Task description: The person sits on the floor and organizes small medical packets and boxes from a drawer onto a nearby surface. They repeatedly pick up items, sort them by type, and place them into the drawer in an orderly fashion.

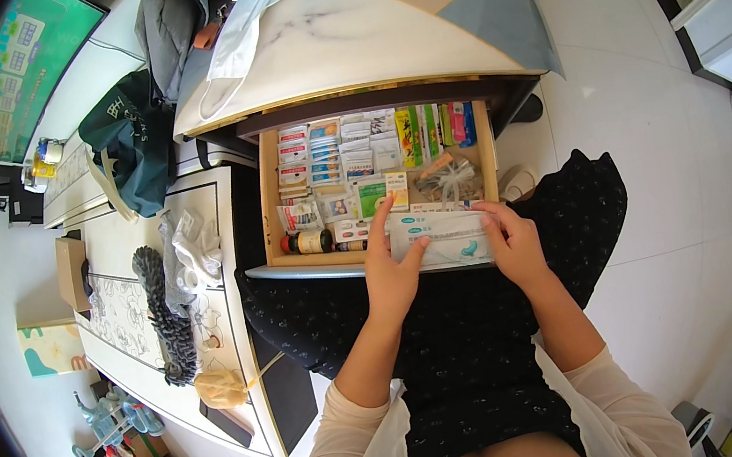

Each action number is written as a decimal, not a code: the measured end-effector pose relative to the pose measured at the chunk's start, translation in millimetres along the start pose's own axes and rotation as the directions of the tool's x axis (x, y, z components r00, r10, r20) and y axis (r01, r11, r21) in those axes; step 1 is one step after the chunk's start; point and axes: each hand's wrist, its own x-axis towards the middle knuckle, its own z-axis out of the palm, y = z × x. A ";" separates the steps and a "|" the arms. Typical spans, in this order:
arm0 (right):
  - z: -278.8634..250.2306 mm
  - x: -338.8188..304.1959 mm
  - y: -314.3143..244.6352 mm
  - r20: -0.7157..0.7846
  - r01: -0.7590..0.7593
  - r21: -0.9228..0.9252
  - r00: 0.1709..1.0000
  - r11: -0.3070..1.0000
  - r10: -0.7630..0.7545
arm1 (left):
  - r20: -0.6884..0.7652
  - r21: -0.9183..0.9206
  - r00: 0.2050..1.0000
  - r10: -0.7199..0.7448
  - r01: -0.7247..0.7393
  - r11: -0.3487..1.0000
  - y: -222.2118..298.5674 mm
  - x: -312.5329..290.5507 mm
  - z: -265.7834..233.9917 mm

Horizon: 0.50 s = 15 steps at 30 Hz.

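Both my hands hold a flat white medicine box point(445, 240) with teal marks, level above the front right of an open wooden drawer point(272, 219). My left hand point(392, 274) grips its left end, thumb on top and index finger stretched toward the drawer's contents. My right hand point(513, 246) is closed on the right end. Behind the box lie a green-and-white packet point(371, 196) and a small yellow-and-white box point(396, 188). Farther back, white sachets point(358, 163) stand in rows beside yellow-green packets point(409, 135). A clear plastic bag point(449, 180) fills the right side.
A marble-patterned tabletop point(337, 34) overhangs the drawer and bears a white face mask point(248, 43). Dark brown bottles point(307, 242) lie in the drawer's front left. On the left, a cabinet point(142, 309) carries a dark green bag point(131, 145) and a grey fluffy duster point(169, 315).
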 end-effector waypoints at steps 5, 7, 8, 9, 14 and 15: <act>3.4 1.3 7.5 0.006 0.125 0.010 0.992 0.992 -0.125 | -0.024 -0.020 0.997 -0.074 0.073 0.997 0.1 -2.5 1.0; 5.1 1.1 9.8 0.014 0.130 0.018 0.991 0.991 -0.130 | -0.034 -0.060 0.994 -0.104 0.102 0.993 -4.2 -4.2 2.9; 4.4 1.9 11.4 0.018 0.093 0.013 0.996 0.996 -0.093 | -0.011 0.021 0.998 -0.056 0.056 0.998 -5.5 -4.6 3.6; 2.6 1.6 14.5 0.022 0.052 0.009 0.998 0.999 -0.052 | 0.016 0.101 1.000 -0.012 0.011 0.995 -4.7 -5.3 4.7; -7.4 4.4 19.5 0.006 0.112 -0.027 0.994 0.993 -0.112 | 0.158 0.015 0.973 -0.166 0.165 0.986 -1.0 -1.7 -3.2; -7.9 4.5 19.7 0.000 0.131 -0.017 0.991 0.991 -0.131 | 0.151 0.025 0.973 -0.173 0.171 0.985 0.0 0.3 -5.4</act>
